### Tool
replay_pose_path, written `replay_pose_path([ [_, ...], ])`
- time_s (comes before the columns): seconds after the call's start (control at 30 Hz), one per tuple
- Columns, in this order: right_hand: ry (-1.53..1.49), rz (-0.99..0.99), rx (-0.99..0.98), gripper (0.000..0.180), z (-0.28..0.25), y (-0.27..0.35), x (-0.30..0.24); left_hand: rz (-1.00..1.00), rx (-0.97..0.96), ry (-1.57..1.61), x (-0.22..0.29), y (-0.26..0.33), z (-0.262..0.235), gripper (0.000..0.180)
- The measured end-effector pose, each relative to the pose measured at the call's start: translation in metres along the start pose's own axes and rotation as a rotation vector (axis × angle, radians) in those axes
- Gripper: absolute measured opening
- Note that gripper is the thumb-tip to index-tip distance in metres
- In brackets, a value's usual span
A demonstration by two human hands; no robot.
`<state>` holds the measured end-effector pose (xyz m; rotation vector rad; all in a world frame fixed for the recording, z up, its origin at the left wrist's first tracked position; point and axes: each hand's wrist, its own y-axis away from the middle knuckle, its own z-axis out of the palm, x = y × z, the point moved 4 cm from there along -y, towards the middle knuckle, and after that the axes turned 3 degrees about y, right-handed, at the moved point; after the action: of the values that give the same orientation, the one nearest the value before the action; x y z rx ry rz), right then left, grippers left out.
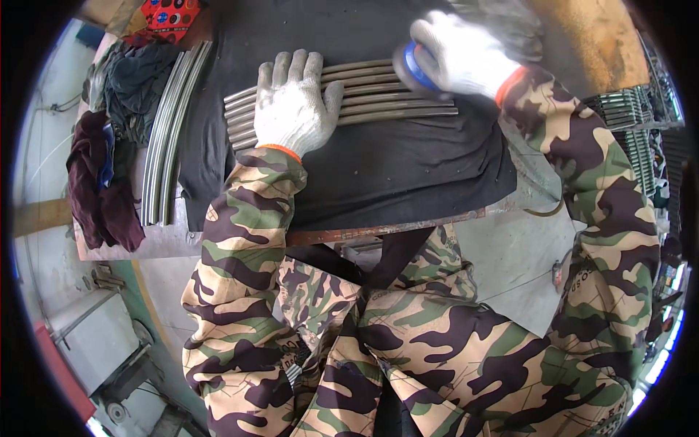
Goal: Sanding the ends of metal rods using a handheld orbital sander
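Left hand [291, 109] lies flat, fingers spread, on curved metal rods [378, 98]; right hand [462, 54] grips a blurred abrasive wheel [411, 67]. Risk: loose rods roll, wheel skips toward the left glove.

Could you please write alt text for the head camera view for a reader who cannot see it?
A gloved left hand presses flat on a row of curved metal tubes on a dark mat, while the gloved right hand holds a blurred blue-backed disc against them. More tubes lie left.
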<state>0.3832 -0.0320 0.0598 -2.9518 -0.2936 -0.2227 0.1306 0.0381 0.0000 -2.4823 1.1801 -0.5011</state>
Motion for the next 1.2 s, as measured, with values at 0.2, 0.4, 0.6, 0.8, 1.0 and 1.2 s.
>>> replay_pose_path([
  [0.2, -0.04, -0.172, 0.091, 0.023, -0.025, 0.029, -0.05, 0.009, 0.05, 0.016, 0.003, 0.002, -0.005, 0.048],
  [0.4, 0.031, -0.083, 0.097, 0.024, -0.007, -0.007, -0.039, -0.02, 0.052, 0.057, 0.001, 0.013, -0.006, 0.044],
  [0.6, -0.021, -0.147, 0.083, 0.024, -0.021, 0.001, -0.058, -0.013, 0.081, 0.06, 0.009, 0.004, -0.011, 0.044],
  [0.8, -0.03, -0.057, 0.116, 0.024, 0.006, -0.02, -0.055, -0.043, -0.006, -0.009, -0.009, 0.012, -0.008, 0.046],
  [1.0, -0.059, 0.055, 0.059, 0.024, -0.03, -0.018, -0.041, 0.076, 0.128, 0.037, -0.002, -0.001, -0.014, 0.049],
  [1.2, -0.212, 0.0, 0.036, 0.023, -0.033, 0.022, -0.059, 0.074, 0.004, 0.018, 0.008, 0.005, -0.014, 0.048],
])
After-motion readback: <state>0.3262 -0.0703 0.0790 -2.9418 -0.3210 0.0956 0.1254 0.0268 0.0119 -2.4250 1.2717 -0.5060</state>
